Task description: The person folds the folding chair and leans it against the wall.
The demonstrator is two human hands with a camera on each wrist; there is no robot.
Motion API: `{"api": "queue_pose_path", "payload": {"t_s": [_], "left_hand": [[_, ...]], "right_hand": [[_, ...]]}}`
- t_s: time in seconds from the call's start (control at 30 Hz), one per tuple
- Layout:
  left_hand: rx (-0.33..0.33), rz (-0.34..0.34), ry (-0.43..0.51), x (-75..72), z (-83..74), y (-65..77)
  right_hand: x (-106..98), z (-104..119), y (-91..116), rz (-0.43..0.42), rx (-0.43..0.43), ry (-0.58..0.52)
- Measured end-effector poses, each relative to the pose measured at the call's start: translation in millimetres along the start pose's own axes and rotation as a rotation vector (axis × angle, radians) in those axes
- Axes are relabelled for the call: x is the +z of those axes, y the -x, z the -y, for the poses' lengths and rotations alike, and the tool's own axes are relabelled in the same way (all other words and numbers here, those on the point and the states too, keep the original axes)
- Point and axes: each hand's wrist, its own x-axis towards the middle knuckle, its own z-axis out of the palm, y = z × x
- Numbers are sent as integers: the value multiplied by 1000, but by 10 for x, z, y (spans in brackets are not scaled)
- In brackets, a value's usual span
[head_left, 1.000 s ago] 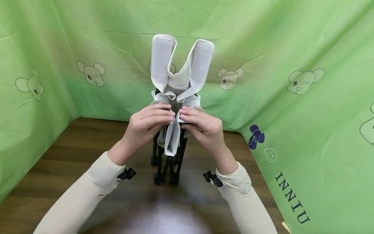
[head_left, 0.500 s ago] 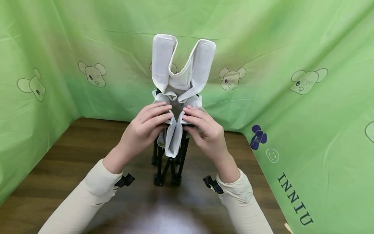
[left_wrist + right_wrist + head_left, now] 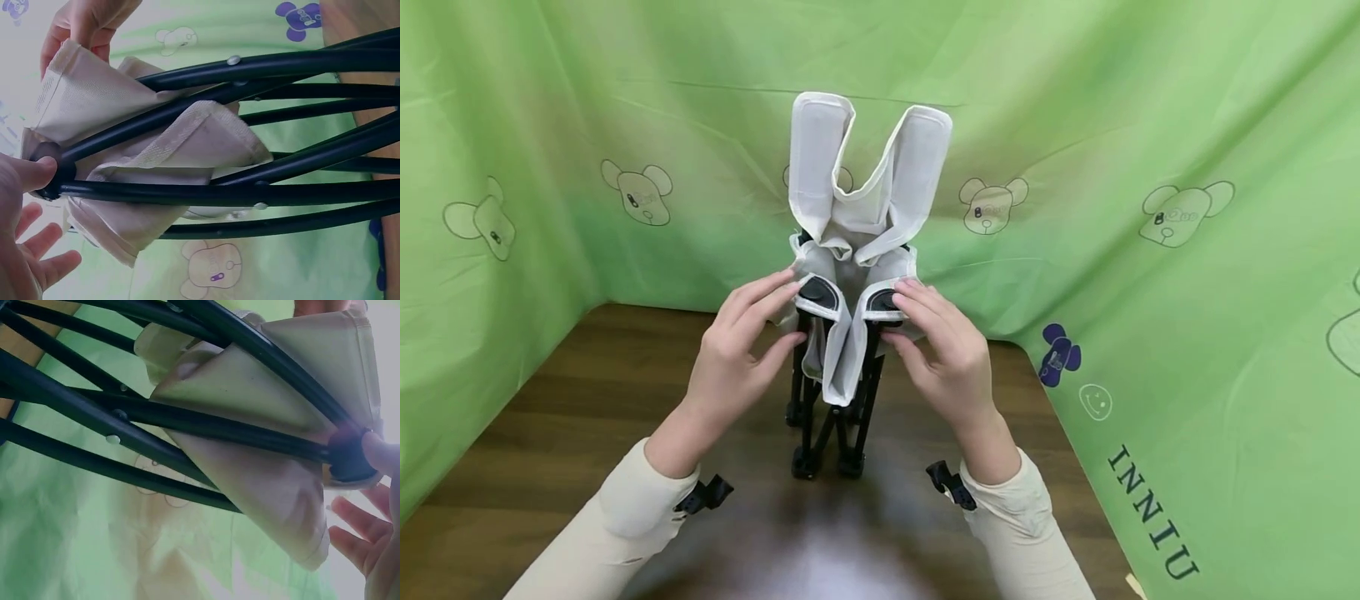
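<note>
A partly folded camp chair, with off-white fabric [image 3: 872, 208] and black tube legs [image 3: 237, 195], stands upright on the wooden table. Its two front seat corners carry black plastic caps. My left hand [image 3: 733, 354] is at the left corner cap [image 3: 817, 292]; its fingers are extended and loosely spread, with the thumb touching the black joint [image 3: 53, 172] in the left wrist view. My right hand [image 3: 947, 354] pinches the right corner cap [image 3: 882, 302], fingers above and thumb below. In the right wrist view, that thumb presses the black joint [image 3: 351, 456].
Dark wooden table [image 3: 625, 375] surrounds the chair's feet. Green cloth [image 3: 1060, 100] printed with bear heads hangs behind and on both sides, close beyond the chair back. A black camera mount sits on each wrist.
Both hands have drawn outward and back from the front seat corners, the left further, uncovering the black caps. The chair stays essentially in place.
</note>
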Motion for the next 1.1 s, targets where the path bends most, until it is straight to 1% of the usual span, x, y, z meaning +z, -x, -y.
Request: {"api": "queue_pose_path", "payload": {"t_s": [0.13, 0.23, 0.3, 0.37, 0.5, 0.83, 0.9, 1.0, 1.1], "left_hand": [[-56, -28, -6, -16, -2, 103], [-100, -71, -3, -19, 8, 183], [-133, -98, -2, -16, 23, 246], [-165, -111, -9, -13, 34, 308], [-215, -110, -8, -2, 51, 411], [-302, -114, -3, 42, 83, 657], [-334, -116, -3, 53, 88, 721], [-402, -106, -15, 75, 92, 830], [-471, -63, -37, 113, 91, 965]], "right_hand": [[-46, -3, 54, -32, 33, 12], [-85, -22, 96, -60, 55, 16], [-101, -41, 144, -80, 82, 25], [-117, -62, 195, -97, 113, 30], [-147, -102, 292, -110, 176, 40], [-182, -151, 500, -157, 296, 71], [-192, -118, 501, -165, 327, 80], [-206, -42, 484, -176, 389, 92], [-210, 54, 490, -175, 466, 81]]}}
